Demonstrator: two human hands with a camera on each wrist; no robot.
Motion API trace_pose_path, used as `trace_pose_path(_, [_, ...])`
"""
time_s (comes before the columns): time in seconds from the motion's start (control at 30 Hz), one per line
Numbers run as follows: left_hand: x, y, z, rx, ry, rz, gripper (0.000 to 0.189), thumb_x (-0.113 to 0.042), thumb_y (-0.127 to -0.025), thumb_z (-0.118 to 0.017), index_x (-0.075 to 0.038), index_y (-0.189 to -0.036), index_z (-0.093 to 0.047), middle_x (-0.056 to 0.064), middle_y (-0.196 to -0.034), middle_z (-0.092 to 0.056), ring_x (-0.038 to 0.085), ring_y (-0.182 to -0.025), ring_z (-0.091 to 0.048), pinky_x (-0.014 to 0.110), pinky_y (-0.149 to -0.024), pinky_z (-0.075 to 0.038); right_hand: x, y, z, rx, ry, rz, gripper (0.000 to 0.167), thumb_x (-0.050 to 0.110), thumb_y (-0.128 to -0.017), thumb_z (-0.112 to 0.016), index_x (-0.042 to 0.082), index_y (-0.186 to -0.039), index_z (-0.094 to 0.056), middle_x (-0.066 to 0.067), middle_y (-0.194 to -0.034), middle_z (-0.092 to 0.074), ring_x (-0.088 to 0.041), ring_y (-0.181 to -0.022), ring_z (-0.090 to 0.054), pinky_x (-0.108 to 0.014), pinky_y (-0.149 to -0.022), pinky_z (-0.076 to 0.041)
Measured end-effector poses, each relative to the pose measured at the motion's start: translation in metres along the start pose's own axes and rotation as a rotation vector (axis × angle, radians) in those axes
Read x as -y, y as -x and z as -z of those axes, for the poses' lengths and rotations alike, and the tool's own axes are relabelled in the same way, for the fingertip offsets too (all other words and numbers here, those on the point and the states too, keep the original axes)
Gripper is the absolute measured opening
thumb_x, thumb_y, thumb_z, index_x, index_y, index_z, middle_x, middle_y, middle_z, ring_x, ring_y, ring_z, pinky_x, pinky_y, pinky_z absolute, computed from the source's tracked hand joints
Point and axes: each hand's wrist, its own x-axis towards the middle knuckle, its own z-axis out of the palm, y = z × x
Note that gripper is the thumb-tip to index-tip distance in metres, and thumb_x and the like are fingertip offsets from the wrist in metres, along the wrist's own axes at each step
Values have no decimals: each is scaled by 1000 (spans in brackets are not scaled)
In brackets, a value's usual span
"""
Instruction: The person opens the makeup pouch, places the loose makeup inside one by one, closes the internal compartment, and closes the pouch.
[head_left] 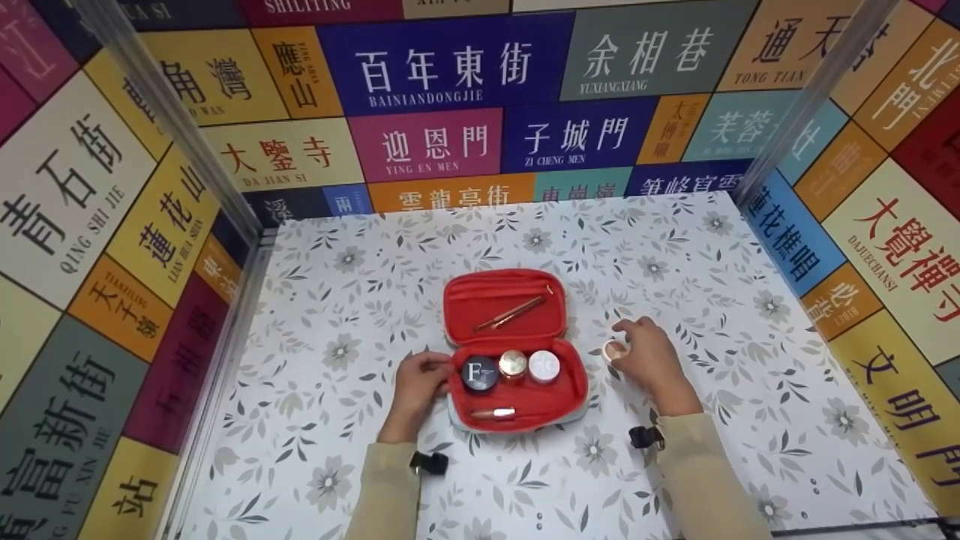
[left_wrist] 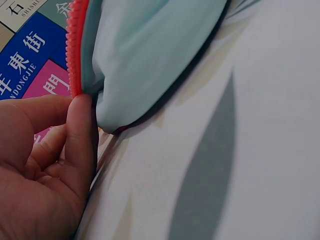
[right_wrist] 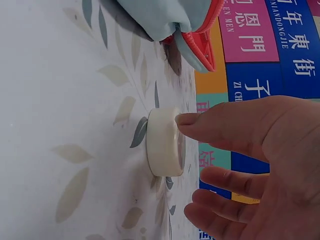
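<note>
A cosmetic pouch [head_left: 574,416], red inside and pale blue outside, lies unzipped with its lid folded back. Thumb and fingers of my left hand [head_left: 420,386] pinch its left edge; the left wrist view shows them at the red zipper [left_wrist: 75,45]. In the pouch stand a dark jar [head_left: 480,373] marked F, a gold-lidded jar [head_left: 512,364] and a white-lidded jar [head_left: 544,367]. To the pouch's right, a small round cream-coloured container [right_wrist: 162,142] sits on the table. The thumb of my right hand [head_left: 651,360] is right at its rim, other fingers spread apart from it.
A slim tube [head_left: 493,413] lies at the pouch's front, and thin pencil-like sticks [head_left: 510,313] lie in its lid. The table [head_left: 360,285] has a floral cover. Panels with street names [head_left: 450,67] stand around its back and sides.
</note>
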Motion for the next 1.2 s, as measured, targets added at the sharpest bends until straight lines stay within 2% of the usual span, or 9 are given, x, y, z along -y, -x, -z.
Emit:
trace_pose_path(0.17, [1,-1,1,13,14,0,22,4,-91,-75,12,-110,-73,7,-82,-73,9,-60,-67,22,-56,-57,-2,0,-5,35,5,-2,55,7,-75,-83,0,-128,-69,-26,-111,-62,-45,-93,-63,-61,-91,-53])
trace_pose_path(0.33, [-4,0,0,20,20,5,21,7,-92,-72,15,-111,-72,7,-81,-73,9,-60,-66,23,-57,-58,-3,-1,-11,42,14,10,53,7,-76,-83,-1,-127,-69,-28,-112,-62,-46,-95,-64,-62,-91,-54])
trace_pose_path(0.53, [-12,4,-2,26,4,7,20,9,-91,-71,17,-109,-71,10,-81,-71,11,-61,-67,24,-58,-59,0,-2,-16,23,27,28,53,5,-72,-80,1,-124,-71,-25,-108,-63,-44,-98,-62,-60,-87,-55])
trace_pose_path(0.83, [-2,1,-1,15,1,-2,22,2,-92,-74,12,-112,-73,8,-83,-72,9,-61,-66,22,-57,-58,3,0,-22,-8,42,54,37,2,-79,-76,0,-116,-75,-24,-102,-64,-43,-91,-63,-60,-85,-54])
trace_pose_path(1.2, [-1,0,1,10,-16,-3,20,1,-91,-76,9,-108,-74,6,-81,-71,9,-61,-67,22,-57,-58,2,-3,-25,-4,59,71,26,0,-83,-71,0,-108,-77,-24,-99,-64,-43,-86,-64,-59,-84,-54])
